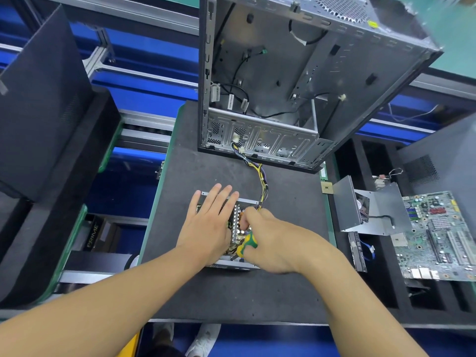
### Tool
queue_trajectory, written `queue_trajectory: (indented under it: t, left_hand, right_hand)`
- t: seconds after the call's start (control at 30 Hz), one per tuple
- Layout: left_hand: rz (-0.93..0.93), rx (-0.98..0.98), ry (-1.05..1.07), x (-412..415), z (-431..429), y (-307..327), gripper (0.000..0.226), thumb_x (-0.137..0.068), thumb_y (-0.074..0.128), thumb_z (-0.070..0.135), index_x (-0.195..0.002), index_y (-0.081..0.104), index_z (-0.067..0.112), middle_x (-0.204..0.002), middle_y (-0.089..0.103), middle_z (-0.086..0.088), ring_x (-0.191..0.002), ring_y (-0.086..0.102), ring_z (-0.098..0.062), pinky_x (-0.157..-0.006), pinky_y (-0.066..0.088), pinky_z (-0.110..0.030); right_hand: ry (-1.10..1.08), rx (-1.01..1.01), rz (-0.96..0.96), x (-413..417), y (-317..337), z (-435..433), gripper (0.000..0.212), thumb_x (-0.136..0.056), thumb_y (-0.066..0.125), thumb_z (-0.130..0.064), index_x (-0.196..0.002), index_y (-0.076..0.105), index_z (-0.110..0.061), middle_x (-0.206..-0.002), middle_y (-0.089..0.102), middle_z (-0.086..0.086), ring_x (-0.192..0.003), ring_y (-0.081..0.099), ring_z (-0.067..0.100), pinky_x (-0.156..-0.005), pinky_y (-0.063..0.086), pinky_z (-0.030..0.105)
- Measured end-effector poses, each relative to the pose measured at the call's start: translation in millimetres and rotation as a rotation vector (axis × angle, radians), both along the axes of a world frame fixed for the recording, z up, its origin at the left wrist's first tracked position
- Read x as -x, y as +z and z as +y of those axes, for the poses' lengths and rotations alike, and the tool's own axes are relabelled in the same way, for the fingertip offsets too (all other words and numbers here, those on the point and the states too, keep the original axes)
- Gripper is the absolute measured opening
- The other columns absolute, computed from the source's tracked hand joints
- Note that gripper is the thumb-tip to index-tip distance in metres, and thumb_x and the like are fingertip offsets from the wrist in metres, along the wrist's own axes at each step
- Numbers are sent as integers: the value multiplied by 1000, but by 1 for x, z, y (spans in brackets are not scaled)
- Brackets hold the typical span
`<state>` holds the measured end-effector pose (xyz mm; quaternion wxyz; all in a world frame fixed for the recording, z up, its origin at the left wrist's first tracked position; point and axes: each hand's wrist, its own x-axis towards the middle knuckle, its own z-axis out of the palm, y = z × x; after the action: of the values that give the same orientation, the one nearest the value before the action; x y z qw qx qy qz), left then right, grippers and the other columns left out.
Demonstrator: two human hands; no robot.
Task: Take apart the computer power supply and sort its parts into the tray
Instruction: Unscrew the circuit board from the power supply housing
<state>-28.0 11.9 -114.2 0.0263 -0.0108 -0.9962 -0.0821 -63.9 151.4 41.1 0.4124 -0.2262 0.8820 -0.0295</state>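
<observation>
My right hand (273, 240) grips a green-and-yellow-handled screwdriver (247, 244) at the open grey metal power supply (237, 222) on the dark foam mat (195, 163). My left hand (208, 222) presses flat on it, fingers straight. Beyond, its yellow-and-black wire bundle (261, 179) enters the open grey computer case (270, 73).

Brightness: bright and even, lit from overhead.
Shadows: soft and faint, close under things on the worktop (206, 292).
Glare: dull sheen on the computer case (283, 73) bare metal.
Focus: power supply (238, 222) at centre crisp.
Blur: case's top right corner smeared.
Distortion: wide-angle; aluminium rails (144, 74) lean and bend toward the edges.
</observation>
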Motion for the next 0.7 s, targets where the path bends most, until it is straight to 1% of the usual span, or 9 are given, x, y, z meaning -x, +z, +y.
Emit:
queue_trajectory:
  t: [0.07,0.13,0.2,0.23,0.3,0.43,0.57,0.63,0.7]
  left_hand:
    - [-5,1,-3,0,0,0,73,-87,42,27,-158,25,20,-165,23,1,-154,13,-20,-122,14,-52]
    - [-14,-7,0,0,0,0,73,-90,43,28,-159,21,21,-166,18,2,-154,8,-19,-122,10,-51]
    - [-20,-17,8,0,0,0,73,-92,46,29,-159,19,22,-167,15,3,-154,5,-18,-123,7,-50]
    - [-24,-21,8,0,0,0,74,-91,47,29,-159,19,22,-166,15,3,-154,6,-18,-123,7,-50]
    - [-27,-18,0,0,0,1,76,-89,48,28,-159,19,21,-166,16,2,-154,6,-19,-123,8,-51]
    - [-28,-12,-6,-1,0,2,78,-89,47,29,-160,16,21,-167,13,3,-155,3,-18,-123,5,-50]
    - [-38,4,-12,-1,-1,2,79,-89,46,30,-160,13,22,-167,11,3,-155,1,-19,-123,3,-50]
    - [-35,2,-11,-1,-1,2,78,-89,46,30,-160,14,22,-167,12,3,-155,2,-19,-123,3,-50]
    - [-33,2,-8,-1,-1,2,76,-91,44,32,-160,13,22,-167,11,3,-155,1,-18,-122,2,-50]
  right_hand:
    - [-37,-9,19,-3,-3,-1,27,-95,45,-39,-115,37,-22,-120,42,2,-87,52,25,-74,42,39]
    - [-139,-40,58,-2,-4,0,40,-99,30,-56,-119,38,-21,-119,47,5,-100,55,31,-83,44,43]
    - [-172,-102,81,0,-5,0,52,-99,14,-63,-116,38,-19,-110,55,9,-100,54,33,-86,45,46]
    - [-141,-121,93,1,-6,0,47,-101,13,-59,-111,37,-19,-104,55,10,-97,54,34,-86,45,46]
    - [-91,-110,130,0,-7,0,31,-105,19,-46,-100,34,-20,-97,53,10,-92,52,34,-82,46,44]
    - [-143,-22,179,-2,-8,0,25,-102,35,-40,-104,36,-15,-82,50,3,-82,52,31,-66,38,38]
    - [-174,-2,93,-2,-3,-3,30,-96,50,-36,-116,39,-16,-111,47,6,-89,54,29,-66,37,36]
    - [-178,-8,72,-3,-4,-3,31,-96,49,-38,-116,37,-18,-115,43,5,-88,52,29,-63,36,35]
    - [-192,-34,104,-4,-6,-3,36,-98,39,-49,-118,36,-20,-116,45,6,-91,53,30,-69,40,38]
